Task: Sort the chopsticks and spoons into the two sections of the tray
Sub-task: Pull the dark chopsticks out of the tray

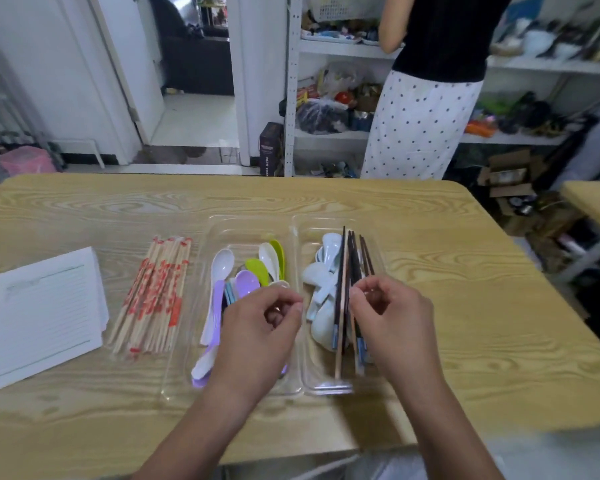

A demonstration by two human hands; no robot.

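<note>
A clear plastic tray (252, 224) with two sections lies in the middle of the table. Its left section holds coloured plastic spoons (246, 282) in white, purple and green. Its right section holds pale ceramic spoons (317, 271) mixed with dark chopsticks (349, 258). My right hand (395, 323) is over the right section, its fingertips pinching the dark chopsticks near their middle. My left hand (257, 330) hovers over the left section with loosely curled fingers and nothing visible in them. A bundle of paper-wrapped wooden chopsticks (156, 292) lies on the table left of the tray.
A stack of lined paper (45, 313) lies at the table's left. A person (426, 98) stands beyond the far edge at cluttered white shelves (326, 135). A second table (596, 202) and boxes on the floor are at the right.
</note>
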